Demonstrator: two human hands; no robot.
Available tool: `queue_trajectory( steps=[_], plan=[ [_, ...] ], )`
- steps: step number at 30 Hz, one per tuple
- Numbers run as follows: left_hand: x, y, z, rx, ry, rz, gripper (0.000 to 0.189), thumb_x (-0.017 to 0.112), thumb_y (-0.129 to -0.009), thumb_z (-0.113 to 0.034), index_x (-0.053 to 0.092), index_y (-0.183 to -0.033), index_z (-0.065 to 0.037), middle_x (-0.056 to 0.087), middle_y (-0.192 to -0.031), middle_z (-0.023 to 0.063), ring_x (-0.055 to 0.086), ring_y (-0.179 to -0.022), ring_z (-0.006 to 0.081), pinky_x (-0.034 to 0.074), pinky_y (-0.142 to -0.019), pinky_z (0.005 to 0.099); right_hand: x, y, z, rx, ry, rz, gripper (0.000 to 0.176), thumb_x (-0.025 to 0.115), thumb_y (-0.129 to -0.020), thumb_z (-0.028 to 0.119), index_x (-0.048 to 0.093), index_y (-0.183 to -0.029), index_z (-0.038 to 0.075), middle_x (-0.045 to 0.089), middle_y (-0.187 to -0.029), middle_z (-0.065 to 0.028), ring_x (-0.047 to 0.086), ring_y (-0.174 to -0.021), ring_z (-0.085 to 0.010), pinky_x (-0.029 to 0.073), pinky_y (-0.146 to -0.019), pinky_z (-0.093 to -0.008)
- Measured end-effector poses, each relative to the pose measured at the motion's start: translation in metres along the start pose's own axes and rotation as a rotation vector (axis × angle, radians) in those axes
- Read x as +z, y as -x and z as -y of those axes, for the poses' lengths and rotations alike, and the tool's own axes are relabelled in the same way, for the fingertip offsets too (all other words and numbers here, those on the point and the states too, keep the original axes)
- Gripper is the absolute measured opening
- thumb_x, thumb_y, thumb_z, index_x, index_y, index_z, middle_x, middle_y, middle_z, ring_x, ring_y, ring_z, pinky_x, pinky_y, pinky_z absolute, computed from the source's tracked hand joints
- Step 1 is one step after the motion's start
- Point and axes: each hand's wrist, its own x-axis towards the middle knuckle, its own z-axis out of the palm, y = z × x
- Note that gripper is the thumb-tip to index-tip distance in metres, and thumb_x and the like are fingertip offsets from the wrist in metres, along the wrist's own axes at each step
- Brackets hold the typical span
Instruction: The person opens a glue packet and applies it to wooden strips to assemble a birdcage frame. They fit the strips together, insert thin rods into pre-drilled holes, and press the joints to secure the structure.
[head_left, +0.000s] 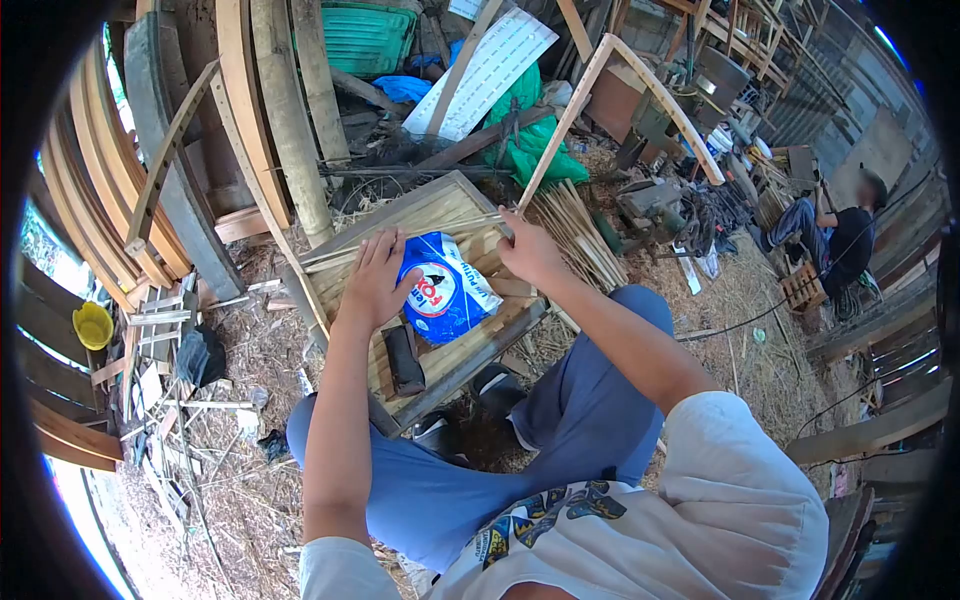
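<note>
My left hand [376,280] lies flat, fingers stretched out over a thin wooden strip [335,262] along the far part of a low wooden workbench [470,365]. At the strip's right end, my right hand [532,250] has its index finger over it and the other fingers curled, seemingly gripping it. Close to that hand is the lower end of an angled wooden frame [567,115]; contact cannot be made out. Between my hands sits a crumpled blue and white plastic bag [440,310]. A dark rectangular block [403,360] rests on the bench near my left forearm.
Curved timbers [185,150] and bamboo poles [280,110] lean at the left. A bundle of thin sticks [580,235] lies right of the bench. Another person [850,235] sits at the far right. A yellow helmet-like container [93,325] is at the left; straw and scraps cover the ground.
</note>
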Motion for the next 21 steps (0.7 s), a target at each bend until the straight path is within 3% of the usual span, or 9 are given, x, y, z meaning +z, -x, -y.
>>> queue_trajectory(
  steps=[4,7,10,17,21],
  plan=[
    [-0.001,0.002,0.002,0.003,0.005,0.003,0.073,0.054,-0.099,-0.046,0.036,-0.155,-0.003,0.035,-0.16,0.0173,0.029,-0.151,0.0312,0.019,-0.126,0.047,-0.007,-0.002,0.006,0.131,0.036,0.044,0.067,0.06,-0.089,0.027,0.045,-0.151,0.008,0.071,-0.092,-0.0252,0.07,-0.085,-0.0407,0.056,-0.078,-0.0524],
    [0.001,0.001,0.003,-0.001,-0.018,-0.006,0.073,0.054,-0.099,-0.046,0.035,-0.156,-0.004,0.036,-0.159,0.0169,0.03,-0.15,0.0312,0.02,-0.126,0.047,-0.011,0.001,0.006,0.048,-0.063,0.038,0.066,0.059,-0.089,0.029,0.046,-0.151,0.012,0.071,-0.093,-0.0248,0.07,-0.087,-0.0413,0.055,-0.081,-0.0526],
    [0.003,0.001,0.003,-0.001,-0.019,-0.008,0.074,0.054,-0.099,-0.046,0.034,-0.156,-0.004,0.037,-0.158,0.0166,0.03,-0.15,0.0313,0.02,-0.125,0.047,-0.014,-0.001,0.005,0.111,-0.07,0.036,0.067,0.059,-0.089,0.03,0.045,-0.153,0.014,0.071,-0.095,-0.0251,0.069,-0.089,-0.0425,0.054,-0.083,-0.0528],
    [0.004,0.002,0.005,0.015,-0.02,-0.026,0.072,0.054,-0.1,-0.046,0.036,-0.153,-0.001,0.038,-0.157,0.0182,0.032,-0.149,0.0333,0.021,-0.125,0.0468,-0.024,-0.001,-0.008,0.048,0.041,0.051,0.071,0.06,-0.089,0.032,0.039,-0.156,0.02,0.071,-0.11,-0.0244,0.069,-0.098,-0.0432,0.054,-0.088,-0.0515],
    [0.001,0.001,0.001,0.013,0.011,-0.017,0.069,0.053,-0.101,-0.044,0.038,-0.152,0.0,0.035,-0.159,0.021,0.031,-0.149,0.0352,0.02,-0.125,0.049,-0.033,0.004,-0.003,0.062,0.154,0.13,0.065,0.059,-0.09,0.036,0.047,-0.151,0.019,0.071,-0.111,-0.0211,0.069,-0.099,-0.0406,0.055,-0.09,-0.0508]
  ],
)
